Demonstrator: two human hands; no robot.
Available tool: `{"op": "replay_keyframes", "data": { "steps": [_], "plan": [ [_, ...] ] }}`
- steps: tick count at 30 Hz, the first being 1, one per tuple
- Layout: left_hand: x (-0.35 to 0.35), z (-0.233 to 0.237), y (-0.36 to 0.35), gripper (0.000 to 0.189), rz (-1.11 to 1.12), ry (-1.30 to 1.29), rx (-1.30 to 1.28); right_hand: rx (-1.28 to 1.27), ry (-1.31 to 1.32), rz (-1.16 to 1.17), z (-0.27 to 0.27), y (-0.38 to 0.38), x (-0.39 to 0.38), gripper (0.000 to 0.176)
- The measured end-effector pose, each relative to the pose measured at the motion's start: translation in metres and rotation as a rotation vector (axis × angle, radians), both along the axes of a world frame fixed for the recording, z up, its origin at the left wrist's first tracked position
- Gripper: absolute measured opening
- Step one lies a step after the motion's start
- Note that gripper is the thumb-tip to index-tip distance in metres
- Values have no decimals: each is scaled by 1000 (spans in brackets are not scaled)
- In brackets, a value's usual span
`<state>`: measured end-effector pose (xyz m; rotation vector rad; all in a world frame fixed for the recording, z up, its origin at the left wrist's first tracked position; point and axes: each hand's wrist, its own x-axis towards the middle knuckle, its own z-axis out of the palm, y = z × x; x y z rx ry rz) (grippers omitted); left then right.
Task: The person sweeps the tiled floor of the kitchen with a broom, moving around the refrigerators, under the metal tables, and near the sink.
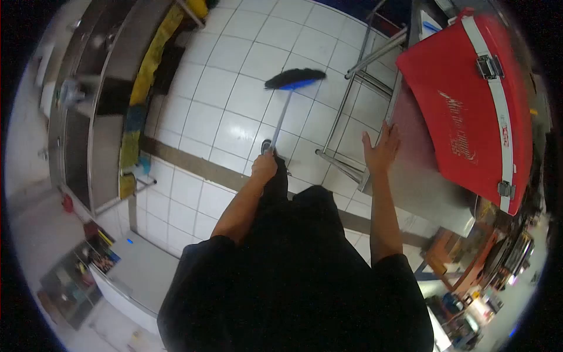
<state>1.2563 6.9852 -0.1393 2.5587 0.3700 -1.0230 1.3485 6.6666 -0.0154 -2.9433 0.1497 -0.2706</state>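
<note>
My left hand [264, 166] is wrapped round the pale handle of a broom [280, 120]. Its blue head with dark bristles [295, 77] rests out ahead over the white tiled floor [237, 132]. On the other side my right hand [382, 148] is open, fingers spread, at the edge of a metal table [404, 188]. Nothing shows in that hand. A large red cooler box [469, 111] with white straps and metal latches sits on the table, to the right of my right hand.
Metal legs and bars [340, 129] stand beneath the table. At the left are a steel counter [79, 135] and yellow cloth [153, 53]. A white chest-like unit [143, 273] stands lower left, and a wooden stool-like piece [463, 252] lower right.
</note>
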Motion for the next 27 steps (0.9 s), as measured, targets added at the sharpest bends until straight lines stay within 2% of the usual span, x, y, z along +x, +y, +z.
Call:
{"op": "replay_keyframes", "data": {
  "steps": [4,6,7,8,9,11,12,13,16,18,19,20,21,23,26,27],
  "plan": [
    [60,53,31,38,135,-234,-435,70,1,-103,5,0,10,65],
    [86,113,49,44,369,53,-584,42,36,-100,11,1,15,62],
    [105,155,52,48,572,273,-703,45,37,-129,11,0,16,62],
    [121,171,56,49,733,416,-816,33,29,-122,9,-1,17,62],
    [139,169,56,49,711,425,-807,22,21,-114,8,-1,19,61],
    [175,158,57,45,743,613,-1023,20,44,-128,8,-4,22,61],
    [191,135,53,43,716,683,-1154,12,66,-118,8,-4,24,61],
    [205,85,53,41,718,779,-1198,16,67,-133,9,-3,25,61],
    [256,28,43,36,618,773,-1152,32,154,-153,8,-3,30,63],
    [304,11,56,33,198,554,-891,9,151,-158,0,-6,31,66],
    [333,58,60,35,540,681,-953,-8,158,-156,2,-4,34,68],
    [341,44,79,37,547,594,-876,-2,179,-160,5,-3,36,68],
    [354,43,105,38,487,581,-945,-22,243,-178,10,-1,40,70],
    [389,75,138,46,658,676,-902,-42,286,-201,12,-1,49,72],
    [425,108,154,44,667,601,-790,-83,371,-183,14,-1,51,74],
    [431,120,150,43,549,461,-712,-82,362,-186,16,0,49,74]
  ]
}}
